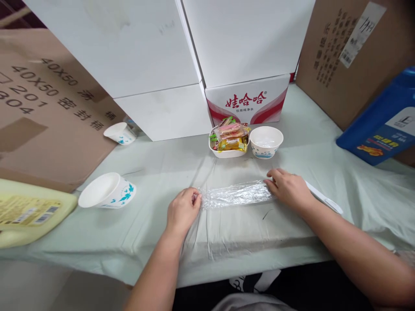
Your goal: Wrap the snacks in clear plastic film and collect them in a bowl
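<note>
A strip of clear plastic wrap (236, 194) lies stretched across the pale green cloth (162, 172) in front of me. My left hand (182, 211) is closed on its left end, fingers pinched around the film. My right hand (288, 188) is closed over its right end, pressing the film down. A sheet of the wrap also spreads toward the table's front edge below the strip. Under my right wrist a white, flat, handle-like object (326, 200) sticks out to the right.
Behind the wrap stand a white dish of wrapped snacks (229, 139) and an empty paper bowl (266, 141). A paper bowl (106, 191) lies on its side at left, a paper cup (120, 133) farther back. White cartons, brown cardboard, a yellow jug (29, 211) and a blue container (384, 121) ring the table.
</note>
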Action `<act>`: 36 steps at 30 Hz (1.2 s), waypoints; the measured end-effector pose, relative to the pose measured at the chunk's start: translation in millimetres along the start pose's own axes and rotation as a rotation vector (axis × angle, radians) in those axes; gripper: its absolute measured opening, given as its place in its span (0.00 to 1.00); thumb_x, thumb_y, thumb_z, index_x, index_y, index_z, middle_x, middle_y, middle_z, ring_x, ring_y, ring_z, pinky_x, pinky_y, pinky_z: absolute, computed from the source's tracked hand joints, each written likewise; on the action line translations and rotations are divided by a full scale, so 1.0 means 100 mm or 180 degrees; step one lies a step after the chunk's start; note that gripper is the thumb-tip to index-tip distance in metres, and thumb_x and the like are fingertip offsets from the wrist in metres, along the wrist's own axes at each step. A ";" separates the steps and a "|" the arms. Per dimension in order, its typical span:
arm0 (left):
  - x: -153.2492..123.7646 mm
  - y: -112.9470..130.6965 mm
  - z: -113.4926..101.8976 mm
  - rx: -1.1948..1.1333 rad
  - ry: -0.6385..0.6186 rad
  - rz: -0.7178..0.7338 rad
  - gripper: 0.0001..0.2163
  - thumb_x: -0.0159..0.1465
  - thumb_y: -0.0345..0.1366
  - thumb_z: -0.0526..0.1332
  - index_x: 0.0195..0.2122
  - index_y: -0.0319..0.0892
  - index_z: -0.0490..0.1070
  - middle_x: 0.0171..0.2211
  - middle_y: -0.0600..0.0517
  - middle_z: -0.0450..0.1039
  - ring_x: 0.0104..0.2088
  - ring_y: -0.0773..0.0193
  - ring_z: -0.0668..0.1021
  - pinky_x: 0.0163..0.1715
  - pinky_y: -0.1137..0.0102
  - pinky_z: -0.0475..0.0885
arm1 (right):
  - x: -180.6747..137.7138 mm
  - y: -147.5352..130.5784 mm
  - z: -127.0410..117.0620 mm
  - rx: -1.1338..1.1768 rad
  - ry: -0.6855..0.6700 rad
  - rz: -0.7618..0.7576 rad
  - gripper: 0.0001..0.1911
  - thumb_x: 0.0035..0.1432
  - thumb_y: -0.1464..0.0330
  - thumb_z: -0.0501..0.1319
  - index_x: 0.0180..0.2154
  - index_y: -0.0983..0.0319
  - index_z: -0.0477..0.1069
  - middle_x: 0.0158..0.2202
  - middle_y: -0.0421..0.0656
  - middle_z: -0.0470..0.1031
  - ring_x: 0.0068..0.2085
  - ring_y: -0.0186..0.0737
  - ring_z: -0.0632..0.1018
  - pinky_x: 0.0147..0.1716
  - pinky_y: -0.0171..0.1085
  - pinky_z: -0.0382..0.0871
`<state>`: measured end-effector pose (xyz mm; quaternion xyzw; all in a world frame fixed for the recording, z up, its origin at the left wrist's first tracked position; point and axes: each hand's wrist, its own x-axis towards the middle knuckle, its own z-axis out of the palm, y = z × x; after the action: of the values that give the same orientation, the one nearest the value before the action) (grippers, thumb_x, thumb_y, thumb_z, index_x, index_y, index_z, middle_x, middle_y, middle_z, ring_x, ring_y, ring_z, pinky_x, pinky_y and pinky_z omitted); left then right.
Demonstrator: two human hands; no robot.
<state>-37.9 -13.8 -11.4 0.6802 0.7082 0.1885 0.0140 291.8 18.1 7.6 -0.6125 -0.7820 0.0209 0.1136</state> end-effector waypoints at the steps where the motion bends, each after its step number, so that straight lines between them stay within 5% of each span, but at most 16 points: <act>1: -0.01 0.00 -0.01 -0.0046 0.0153 0.0050 0.07 0.62 0.37 0.58 0.39 0.44 0.72 0.35 0.50 0.75 0.36 0.58 0.77 0.35 0.67 0.70 | 0.00 0.01 -0.01 0.0009 0.0232 -0.0030 0.15 0.66 0.62 0.52 0.43 0.63 0.72 0.40 0.51 0.77 0.38 0.49 0.77 0.34 0.41 0.65; 4: -0.06 0.06 -0.07 -0.0207 0.1078 0.0285 0.12 0.62 0.38 0.60 0.45 0.41 0.72 0.43 0.44 0.72 0.44 0.53 0.75 0.45 0.60 0.70 | -0.03 -0.03 -0.05 0.0406 0.0631 -0.0670 0.17 0.68 0.62 0.50 0.44 0.64 0.74 0.41 0.54 0.77 0.45 0.53 0.75 0.43 0.46 0.68; 6: -0.13 0.14 -0.11 -0.0310 0.1482 0.0682 0.13 0.63 0.36 0.59 0.48 0.41 0.71 0.45 0.41 0.70 0.49 0.50 0.73 0.51 0.56 0.67 | -0.07 -0.11 -0.02 0.0765 0.0390 -0.1454 0.19 0.68 0.61 0.50 0.50 0.63 0.72 0.48 0.54 0.76 0.52 0.52 0.73 0.51 0.49 0.66; 9: -0.22 0.27 -0.09 -0.0302 0.0553 0.1706 0.20 0.66 0.39 0.57 0.59 0.43 0.65 0.55 0.41 0.68 0.58 0.47 0.68 0.57 0.53 0.62 | -0.11 -0.21 0.07 0.0879 -0.0453 -0.2259 0.33 0.65 0.51 0.52 0.64 0.63 0.59 0.63 0.54 0.63 0.66 0.54 0.59 0.62 0.56 0.54; 12: -0.25 0.32 0.03 0.0071 -0.0643 0.2038 0.31 0.66 0.50 0.56 0.67 0.45 0.51 0.67 0.42 0.55 0.67 0.44 0.55 0.62 0.47 0.54 | -0.09 -0.15 0.15 0.0555 -0.0969 -0.1884 0.45 0.58 0.43 0.54 0.67 0.64 0.52 0.68 0.55 0.52 0.69 0.62 0.48 0.63 0.64 0.44; 15: -0.23 0.30 0.11 0.0305 -0.0963 0.1837 0.32 0.67 0.52 0.54 0.69 0.48 0.48 0.69 0.45 0.49 0.69 0.46 0.50 0.64 0.46 0.48 | -0.05 0.03 0.12 0.0282 -0.0938 -0.1285 0.46 0.55 0.43 0.58 0.66 0.61 0.54 0.69 0.55 0.50 0.68 0.68 0.47 0.60 0.69 0.45; 20: -0.20 0.31 0.07 0.0191 -0.0420 0.1790 0.23 0.66 0.45 0.58 0.61 0.45 0.63 0.66 0.42 0.57 0.67 0.43 0.54 0.63 0.43 0.51 | -0.02 0.23 -0.04 0.0425 -0.0595 -0.1264 0.31 0.58 0.57 0.62 0.60 0.62 0.64 0.65 0.56 0.59 0.63 0.59 0.64 0.57 0.57 0.62; 24: -0.29 0.48 -0.03 -0.0228 0.0158 0.1799 0.13 0.66 0.36 0.57 0.51 0.42 0.71 0.49 0.41 0.71 0.52 0.49 0.72 0.52 0.52 0.68 | -0.08 0.18 -0.16 0.0832 -0.0616 -0.1375 0.29 0.56 0.64 0.63 0.59 0.58 0.65 0.61 0.52 0.63 0.56 0.53 0.72 0.51 0.49 0.69; 31: -0.54 0.85 0.04 -0.0546 -0.0332 0.2650 0.22 0.61 0.49 0.63 0.51 0.41 0.70 0.45 0.43 0.73 0.48 0.49 0.73 0.47 0.54 0.72 | -0.30 -0.07 -0.43 0.1270 -0.1962 -0.1838 0.25 0.47 0.55 0.69 0.45 0.59 0.75 0.36 0.43 0.75 0.32 0.40 0.75 0.30 0.35 0.66; 36: -0.71 1.01 0.20 -0.0536 -0.0238 0.3517 0.11 0.66 0.36 0.58 0.48 0.40 0.71 0.37 0.46 0.75 0.41 0.56 0.75 0.37 0.62 0.73 | -0.27 -0.11 -0.38 0.1810 -0.1696 -0.1879 0.12 0.63 0.67 0.56 0.44 0.61 0.75 0.37 0.45 0.78 0.35 0.39 0.77 0.36 0.36 0.68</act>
<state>69.3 -77.6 -17.7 0.9530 0.2280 0.1995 -0.0075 295.4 -14.8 42.0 -0.2827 -0.8874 0.3567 0.0734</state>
